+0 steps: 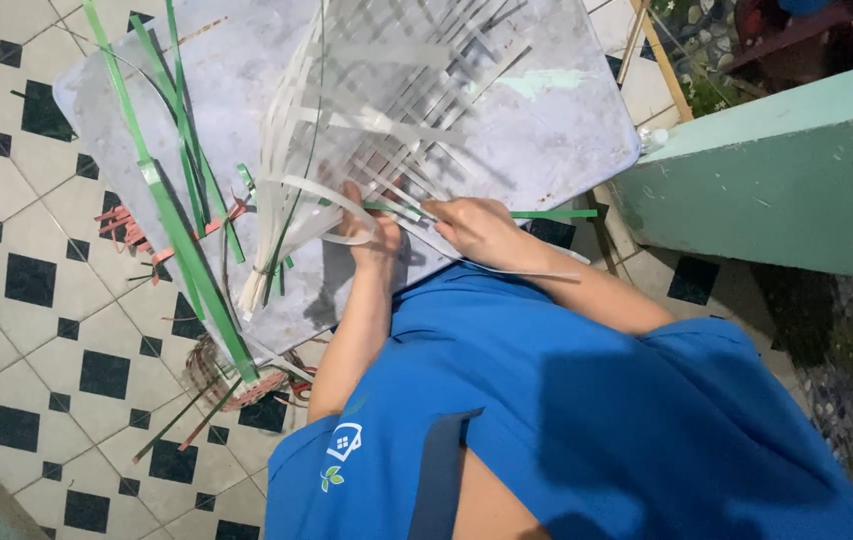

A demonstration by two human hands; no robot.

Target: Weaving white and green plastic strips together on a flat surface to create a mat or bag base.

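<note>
White woven strip mat (pixel 397 110) on grey tabletop (pixel 567 130), upper middle of view, half-woven, loose ends fanning toward the person. Going left to right: black-and-white tiled floor (pixel 27 280) at far left. Long green strips (pixel 182 240) lying diagonally across left part of tabletop, overhanging its near edge and reaching over floor. Small reddish scraps (pixel 127 228) at tabletop's left edge, beside green strips. Round reddish-brown woven piece (pixel 237 385) on floor just under tabletop's near corner, partly hidden. Bundle of white strip ends (pixel 265 262) gathered and tied low, hanging off mat's left side. Left hand (pixel 372 235) at mat's near edge, fingers curled closed round white strips, gripping them; forearm running down toward blue shirt (pixel 567 420). Thin green strip (pixel 547 214) running sideways between the two hands and sticking out to the right past right hand, resting on tabletop. Right hand (pixel 482 230) just beside left, near mat's edge, fingers bent and pinching green strip where it enters the weave; touching white strips too. Hands close together, not clearly touching. Wooden stick (pixel 662 60) leaning beyond tabletop's right edge. Pale green wall ledge (pixel 777 170) at right, well apart from hands. Dark ground at far right, details too dim to tell.
</note>
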